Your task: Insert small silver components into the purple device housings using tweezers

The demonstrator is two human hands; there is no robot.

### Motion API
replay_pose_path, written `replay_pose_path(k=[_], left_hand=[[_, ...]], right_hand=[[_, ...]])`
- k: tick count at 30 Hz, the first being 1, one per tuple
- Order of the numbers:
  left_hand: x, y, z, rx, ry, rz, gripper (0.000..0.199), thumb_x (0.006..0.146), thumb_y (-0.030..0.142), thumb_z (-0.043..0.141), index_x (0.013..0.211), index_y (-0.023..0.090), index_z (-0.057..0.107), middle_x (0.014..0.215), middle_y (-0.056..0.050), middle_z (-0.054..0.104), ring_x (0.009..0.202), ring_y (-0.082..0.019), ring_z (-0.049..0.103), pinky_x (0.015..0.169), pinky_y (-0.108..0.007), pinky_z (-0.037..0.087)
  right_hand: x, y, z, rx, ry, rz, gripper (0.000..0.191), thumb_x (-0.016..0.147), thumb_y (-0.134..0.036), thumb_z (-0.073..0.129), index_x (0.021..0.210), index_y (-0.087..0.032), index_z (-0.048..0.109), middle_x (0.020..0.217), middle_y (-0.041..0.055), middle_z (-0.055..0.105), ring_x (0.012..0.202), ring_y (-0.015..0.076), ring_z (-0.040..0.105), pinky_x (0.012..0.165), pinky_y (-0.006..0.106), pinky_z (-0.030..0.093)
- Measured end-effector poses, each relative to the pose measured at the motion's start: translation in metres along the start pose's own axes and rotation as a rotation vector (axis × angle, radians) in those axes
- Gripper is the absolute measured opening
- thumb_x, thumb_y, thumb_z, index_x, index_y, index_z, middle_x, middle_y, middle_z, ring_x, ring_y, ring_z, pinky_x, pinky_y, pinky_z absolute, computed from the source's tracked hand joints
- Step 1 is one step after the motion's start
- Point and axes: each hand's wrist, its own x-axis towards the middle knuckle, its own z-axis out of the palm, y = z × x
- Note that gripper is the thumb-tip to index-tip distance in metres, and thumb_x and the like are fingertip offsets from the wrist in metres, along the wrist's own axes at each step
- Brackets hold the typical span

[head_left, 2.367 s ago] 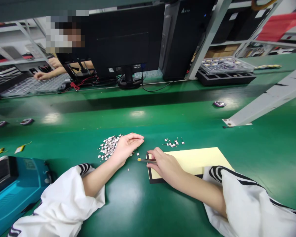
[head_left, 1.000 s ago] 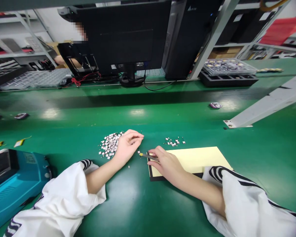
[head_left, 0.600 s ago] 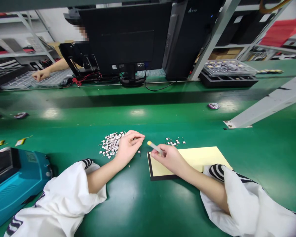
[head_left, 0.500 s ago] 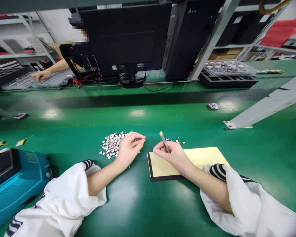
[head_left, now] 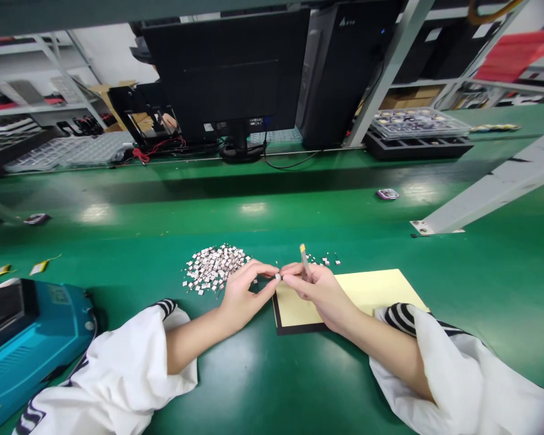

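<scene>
My left hand (head_left: 247, 296) pinches a small white square part (head_left: 278, 277) between thumb and forefinger. Fingertips of my right hand (head_left: 320, 293) meet it from the other side, at or very near the part. A slim grey tool with a yellow end (head_left: 304, 260) stands up out of my right hand; its lower end is hidden by the fingers. Behind my left hand lies a loose pile of small white parts (head_left: 215, 266). Several similar pieces (head_left: 326, 261) lie beyond my right hand. Under that hand is a pale yellow pad (head_left: 376, 290) with a dark edge.
At the left stands a teal machine (head_left: 58, 326), near two yellow pouch cells (head_left: 38, 267). A monitor (head_left: 231, 72) and a black computer tower (head_left: 344, 78) stand at the back. A white metal post (head_left: 489, 181) rises at the right. Clear trays (head_left: 419, 124) sit behind it.
My left hand has moved right and now meets my right hand, with a white part showing at its fingertips. The co-worker's arm at the back left is gone from the trays.
</scene>
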Motion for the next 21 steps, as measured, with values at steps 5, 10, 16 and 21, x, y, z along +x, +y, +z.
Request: replay_pose_path(k=[5,10,16,21], left_hand=[[0.0008,0.0004,-0.0008,-0.007,-0.031,0.001,0.012,0.074,0.010,0.056,0.085,0.015,0.058,0.072,-0.002,0.059,0.066,-0.009,0.056,0.062,-0.018,0.045],[0.0015,0.0039,0.0004,-0.065,-0.031,-0.090,0.011,0.073,0.010,0.056,0.083,0.013,0.061,0.073,-0.003,0.059,0.062,-0.008,0.055,0.060,-0.018,0.046],[0.0002,0.0081,0.0016,-0.124,-0.072,-0.131,0.010,0.074,0.009,0.055,0.079,0.013,0.063,0.070,-0.002,0.057,0.063,-0.008,0.053,0.058,-0.018,0.044],[0.0001,0.0090,0.0002,-0.137,-0.080,-0.125,0.011,0.074,0.010,0.055,0.081,0.013,0.063,0.069,-0.003,0.057,0.064,-0.009,0.053,0.058,-0.019,0.044]], right_hand=[[0.0009,0.0014,-0.0009,-0.012,0.033,-0.017,0.010,0.068,-0.028,0.063,0.070,-0.018,0.064,0.076,0.0009,0.064,0.047,0.0047,0.039,0.041,0.020,0.027],[-0.0009,0.0048,-0.0006,-0.098,0.105,-0.086,0.012,0.067,-0.028,0.064,0.071,-0.017,0.064,0.069,0.0019,0.062,0.049,0.0075,0.042,0.041,0.021,0.031],[-0.0034,0.0079,-0.0011,-0.232,0.148,-0.178,0.013,0.069,-0.028,0.062,0.063,-0.016,0.058,0.071,0.0044,0.061,0.048,0.0098,0.044,0.042,0.023,0.033],[-0.0053,0.0082,-0.0022,-0.311,0.149,-0.259,0.033,0.071,-0.028,0.060,0.048,-0.018,0.038,0.074,0.0043,0.061,0.044,0.0078,0.042,0.043,0.024,0.033]])
